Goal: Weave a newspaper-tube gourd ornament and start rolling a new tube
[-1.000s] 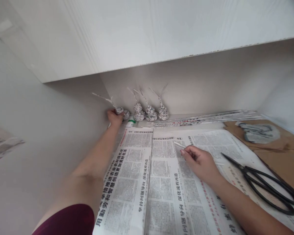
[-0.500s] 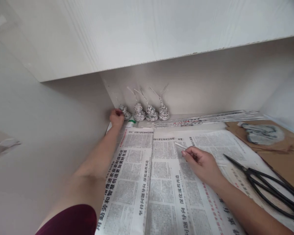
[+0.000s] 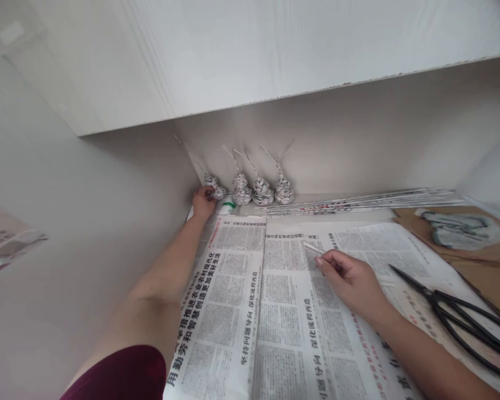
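Note:
At the far left corner, my left hand has its fingers curled against the lower part of a woven paper gourd, partly hiding it. Long twisted paper ends rise from its top. Beside it to the right stand more gourds of the same kind, such as the rightmost gourd. My right hand hovers over the newspaper, pinching a short, thin white paper stick between thumb and fingers.
Large black scissors lie at the right. A bundle of rolled paper sticks runs along the back wall. Brown cardboard holds a crumpled plastic bag. A white tube with a green band lies near my left hand. A white panel overhangs everything.
My left hand has slipped a little lower on the leftmost gourd, whose top and twisted ends now show more. My right hand keeps its pinch on the paper stick. The view has shifted slightly.

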The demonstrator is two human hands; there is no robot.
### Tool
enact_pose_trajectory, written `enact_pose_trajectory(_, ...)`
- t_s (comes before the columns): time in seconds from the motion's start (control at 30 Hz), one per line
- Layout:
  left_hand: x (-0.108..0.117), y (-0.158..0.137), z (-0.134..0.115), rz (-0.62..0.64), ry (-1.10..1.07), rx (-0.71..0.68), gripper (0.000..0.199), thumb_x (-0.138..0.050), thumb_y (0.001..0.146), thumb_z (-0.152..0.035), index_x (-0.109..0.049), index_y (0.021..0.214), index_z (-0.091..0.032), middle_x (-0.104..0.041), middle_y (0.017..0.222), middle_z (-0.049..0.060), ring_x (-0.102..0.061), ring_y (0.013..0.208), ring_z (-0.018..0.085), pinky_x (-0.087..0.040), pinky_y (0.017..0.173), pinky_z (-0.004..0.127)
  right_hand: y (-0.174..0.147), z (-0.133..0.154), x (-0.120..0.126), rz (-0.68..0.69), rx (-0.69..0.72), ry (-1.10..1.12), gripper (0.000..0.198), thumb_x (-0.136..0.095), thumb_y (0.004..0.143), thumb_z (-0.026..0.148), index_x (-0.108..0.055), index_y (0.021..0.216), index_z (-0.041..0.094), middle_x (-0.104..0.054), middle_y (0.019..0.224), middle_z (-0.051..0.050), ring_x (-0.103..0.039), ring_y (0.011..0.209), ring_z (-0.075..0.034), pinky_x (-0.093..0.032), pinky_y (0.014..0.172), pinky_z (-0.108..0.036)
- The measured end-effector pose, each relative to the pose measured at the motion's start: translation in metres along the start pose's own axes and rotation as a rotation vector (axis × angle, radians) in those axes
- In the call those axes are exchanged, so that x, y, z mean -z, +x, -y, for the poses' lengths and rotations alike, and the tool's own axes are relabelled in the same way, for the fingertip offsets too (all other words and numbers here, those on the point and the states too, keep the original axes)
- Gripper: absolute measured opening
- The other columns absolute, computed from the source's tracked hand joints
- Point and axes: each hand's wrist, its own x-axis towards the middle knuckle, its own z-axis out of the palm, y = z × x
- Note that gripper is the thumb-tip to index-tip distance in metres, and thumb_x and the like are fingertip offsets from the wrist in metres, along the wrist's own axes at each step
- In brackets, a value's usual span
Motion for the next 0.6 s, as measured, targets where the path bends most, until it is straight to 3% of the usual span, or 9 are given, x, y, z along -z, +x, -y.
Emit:
enact_pose_trajectory(0.2, -0.003, -0.007, -0.002, -0.013, 0.083, -0.149, 0.023, -0.07, 0.062, -0.003, -0.065, 0.075, -0.022, -0.054, 0.126, 0.01, -0.048, 0.123, 0.03, -0.042, 0.103, 0.043, 0.001, -0.001, 0.0, 0.012, -0.019, -0.006, 0.03, -0.055, 0.088, 0.048, -0.055, 0.07, 0.023, -0.048, 0.057, 0.004, -0.044, 0.053, -0.013, -0.036, 0.052, -0.026)
enact_pose_trajectory(0.37, -0.007, -0.008, -0.008, 0.04, 0.135, -0.263, 0.026, -0.065, 0.068, 0.002, -0.068, 0.077, -0.023, -0.043, 0.142, 0.003, -0.054, 0.117, 0.025, -0.04, 0.105, 0.037, 0.0, -0.002, -0.001, 0.015, -0.019, 0.003, 0.03, -0.055, 0.088, 0.048, -0.055, 0.071, 0.023, -0.047, 0.057, 0.004, -0.044, 0.054, -0.013, -0.035, 0.053, -0.026)
enact_pose_trajectory(0.6, -0.006, -0.014, -0.005, -0.07, 0.293, -0.222, 0.017, -0.065, 0.075, -0.01, -0.063, 0.09, -0.018, -0.054, 0.124, 0.012, -0.061, 0.094, 0.022, -0.044, 0.093, 0.035, 0.0, -0.001, 0.0, 0.021, -0.032, 0.009, 0.03, -0.056, 0.088, 0.047, -0.056, 0.071, 0.023, -0.047, 0.058, 0.004, -0.043, 0.054, -0.013, -0.035, 0.053, -0.026)
